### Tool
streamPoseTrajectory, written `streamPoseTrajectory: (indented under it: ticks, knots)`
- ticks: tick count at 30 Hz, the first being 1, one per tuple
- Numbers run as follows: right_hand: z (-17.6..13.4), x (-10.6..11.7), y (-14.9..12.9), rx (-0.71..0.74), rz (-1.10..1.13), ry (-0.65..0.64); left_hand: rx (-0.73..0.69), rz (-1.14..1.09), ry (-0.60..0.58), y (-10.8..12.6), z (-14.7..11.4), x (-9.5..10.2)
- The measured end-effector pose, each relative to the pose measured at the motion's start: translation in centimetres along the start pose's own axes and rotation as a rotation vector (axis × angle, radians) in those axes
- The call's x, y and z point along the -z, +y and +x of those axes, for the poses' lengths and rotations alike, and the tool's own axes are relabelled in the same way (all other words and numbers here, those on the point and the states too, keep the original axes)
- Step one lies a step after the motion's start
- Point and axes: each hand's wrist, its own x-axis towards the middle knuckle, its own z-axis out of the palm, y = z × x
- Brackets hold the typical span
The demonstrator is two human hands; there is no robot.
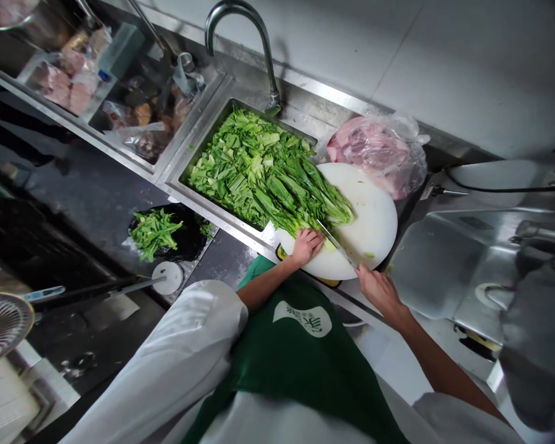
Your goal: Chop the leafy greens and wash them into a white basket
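Observation:
A round white cutting board (374,216) lies at the right end of a sink basin. Long leafy greens (300,191) stretch across it, their leaf ends reaching over the basin. My left hand (308,245) is closed on the stem ends near the board's front edge. In my right hand (379,287) is the handle of a kitchen knife (337,242); its blade rests at the cut ends, close beside my left fingers. Small green scraps lie on the board. Cut leaves (240,160) fill the sink basin to the left.
A bag of raw meat (379,151) sits behind the board. A curved faucet (268,61) rises behind the basin. Bagged food (143,117) fills the left basin. On the floor stands a black bag of greens (185,231). A steel machine (444,259) is at right.

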Motion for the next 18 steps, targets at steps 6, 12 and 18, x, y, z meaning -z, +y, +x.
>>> streamPoseTrajectory:
  ticks: [6, 12, 18]
  knots:
    - [-2.9, 0.7, 0.3, -0.039, -0.037, -0.021, 0.001, -0.005, -0.046, 0.3, 0.2, 0.4]
    - [-0.4, 0.3, -0.8, -0.016, 0.006, -0.059, 0.042, -0.025, -0.116, 0.3, 0.2, 0.4]
    - [-0.9, 0.3, -0.4, -0.001, 0.009, -0.033, 0.054, -0.035, -0.143, 0.4, 0.2, 0.5]
